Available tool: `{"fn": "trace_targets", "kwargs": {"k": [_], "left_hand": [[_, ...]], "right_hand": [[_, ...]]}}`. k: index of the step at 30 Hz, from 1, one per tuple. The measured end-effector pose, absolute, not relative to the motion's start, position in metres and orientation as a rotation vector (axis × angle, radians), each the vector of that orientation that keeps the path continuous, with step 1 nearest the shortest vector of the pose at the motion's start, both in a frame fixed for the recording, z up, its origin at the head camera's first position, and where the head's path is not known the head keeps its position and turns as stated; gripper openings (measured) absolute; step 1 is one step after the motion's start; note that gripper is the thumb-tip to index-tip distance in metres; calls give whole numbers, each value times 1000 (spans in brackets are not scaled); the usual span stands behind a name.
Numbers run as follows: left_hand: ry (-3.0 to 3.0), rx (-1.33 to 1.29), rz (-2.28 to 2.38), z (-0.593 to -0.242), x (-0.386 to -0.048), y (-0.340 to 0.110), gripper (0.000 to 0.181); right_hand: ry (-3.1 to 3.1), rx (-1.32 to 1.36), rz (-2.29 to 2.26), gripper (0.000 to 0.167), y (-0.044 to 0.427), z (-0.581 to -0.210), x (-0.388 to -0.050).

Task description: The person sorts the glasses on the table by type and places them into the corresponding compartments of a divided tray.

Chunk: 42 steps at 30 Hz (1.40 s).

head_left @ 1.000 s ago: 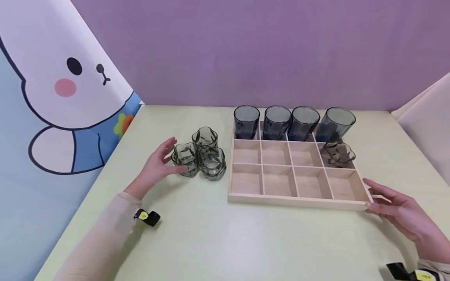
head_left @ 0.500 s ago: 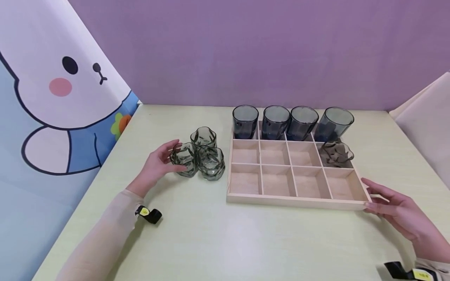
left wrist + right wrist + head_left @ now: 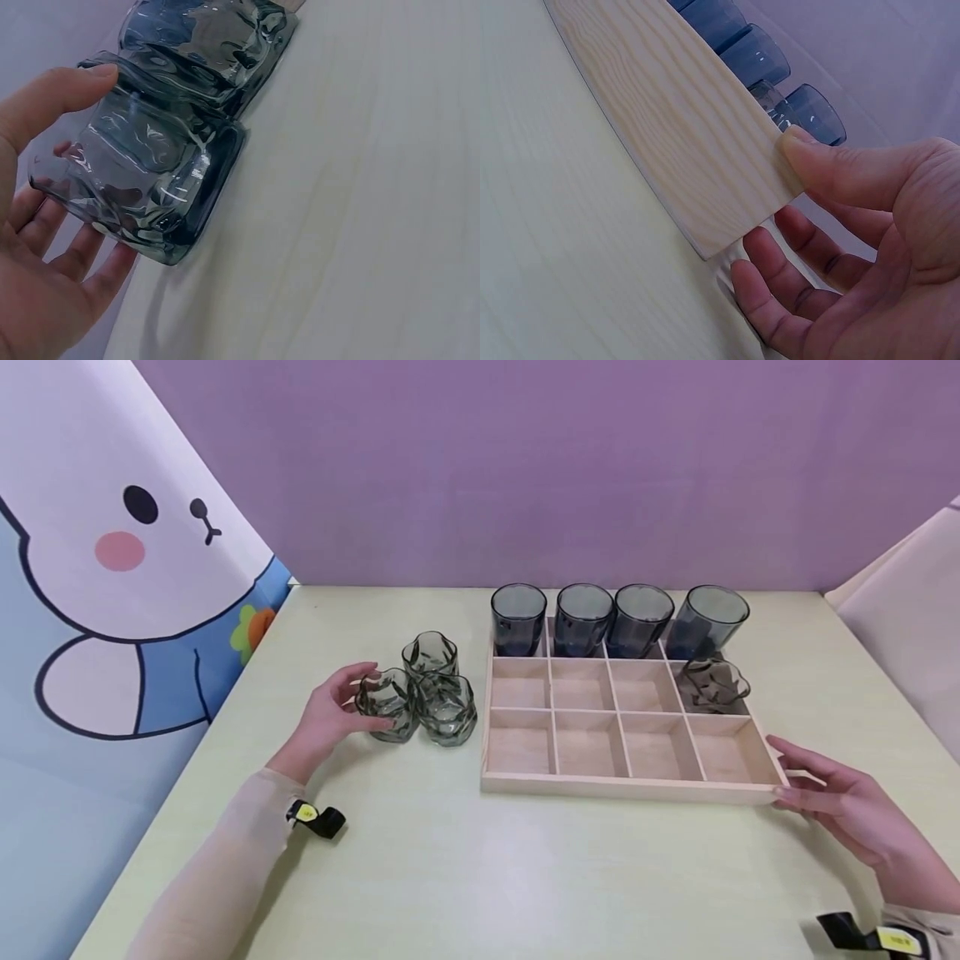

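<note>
The left hand [image 3: 324, 720] has its thumb and fingers around the nearest-left wavy grey glass [image 3: 387, 703], which stands on the table. In the left wrist view the thumb lies at the rim of this glass [image 3: 142, 150] and the fingers are behind and below it. Two more wavy glasses [image 3: 447, 710] touch it. The right hand [image 3: 851, 806] grips the near right corner of the divided wooden tray [image 3: 630, 787]; in the right wrist view its thumb lies on the tray's wall [image 3: 682, 127]. One wavy glass [image 3: 712, 685] tilts in the middle row's rightmost compartment.
Several tall blue-grey glasses [image 3: 518, 620] stand along the tray's back row, the rightmost [image 3: 707, 622] tilted. A purple backdrop [image 3: 480, 468] rises behind the table [image 3: 480, 868], and a cartoon-printed cloth [image 3: 82, 677] hangs at the left.
The left hand's fingers have closed in around the near-left glass, which now sits slightly further left. The right hand keeps its hold on the tray corner.
</note>
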<state>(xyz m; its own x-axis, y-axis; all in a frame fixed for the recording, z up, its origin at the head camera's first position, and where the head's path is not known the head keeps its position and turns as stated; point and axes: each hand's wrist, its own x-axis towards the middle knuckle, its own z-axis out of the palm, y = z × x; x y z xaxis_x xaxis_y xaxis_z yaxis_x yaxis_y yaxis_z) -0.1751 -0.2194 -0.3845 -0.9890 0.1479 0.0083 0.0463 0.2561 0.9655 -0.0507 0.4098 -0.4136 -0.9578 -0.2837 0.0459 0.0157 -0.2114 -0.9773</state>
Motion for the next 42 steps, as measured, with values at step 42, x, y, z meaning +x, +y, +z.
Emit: {"fn": "trace_targets", "kwargs": {"k": [42], "left_hand": [[2338,483,2074,-298,-168,-148,86]], "right_hand": [[1852,-307,-2272,70,409,-412,-51]]}}
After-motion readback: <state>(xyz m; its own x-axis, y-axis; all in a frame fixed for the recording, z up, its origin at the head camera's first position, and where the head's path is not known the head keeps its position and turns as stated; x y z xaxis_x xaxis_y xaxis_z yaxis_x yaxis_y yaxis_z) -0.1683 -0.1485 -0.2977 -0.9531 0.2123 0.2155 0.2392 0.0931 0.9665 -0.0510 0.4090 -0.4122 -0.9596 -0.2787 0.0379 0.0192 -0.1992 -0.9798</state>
